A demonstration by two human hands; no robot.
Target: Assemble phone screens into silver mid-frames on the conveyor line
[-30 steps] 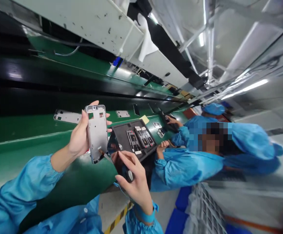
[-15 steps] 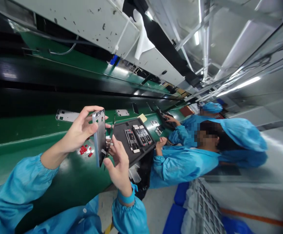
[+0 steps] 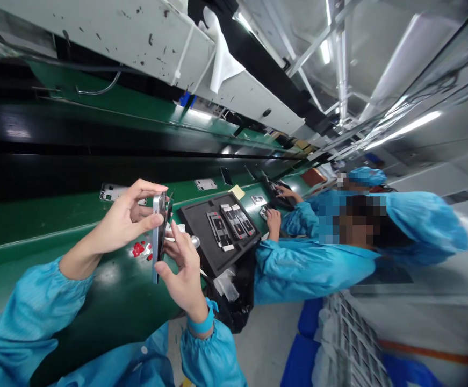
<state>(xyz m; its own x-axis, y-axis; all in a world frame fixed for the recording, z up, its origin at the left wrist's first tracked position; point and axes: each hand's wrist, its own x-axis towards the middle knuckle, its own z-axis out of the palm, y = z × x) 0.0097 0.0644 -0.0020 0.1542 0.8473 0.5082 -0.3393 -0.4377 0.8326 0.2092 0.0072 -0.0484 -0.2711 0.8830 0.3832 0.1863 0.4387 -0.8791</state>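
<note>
A phone frame (image 3: pixel 155 236) with a pale blue edge stands upright, seen almost edge-on. My left hand (image 3: pixel 127 217) grips its upper end between thumb and fingers. Close against its right side is a thin dark screen panel (image 3: pixel 170 207), slightly angled at the top. Wrapped near that panel and the lower part of the frame is my right hand (image 3: pixel 183 269), its thumb at the lower edge and fingertips partly hidden. Red pieces (image 3: pixel 138 249) lie on the green bench below the phone. Behind my left hand rests another phone housing (image 3: pixel 110 192).
To the right is a black tray (image 3: pixel 201 244) holding several phone parts. A yellow note (image 3: pixel 237 192) and a white housing (image 3: pixel 206 184) lie beyond it. Co-workers in blue sit at right, one co-worker's hand (image 3: pixel 274 221) over phone parts. Black bag (image 3: pixel 239 301) hangs below the tray.
The phone frame has turned edge-on and the dark panel has come close against it. My right hand has moved slightly left. A co-worker's hand has reached forward to the parts.
</note>
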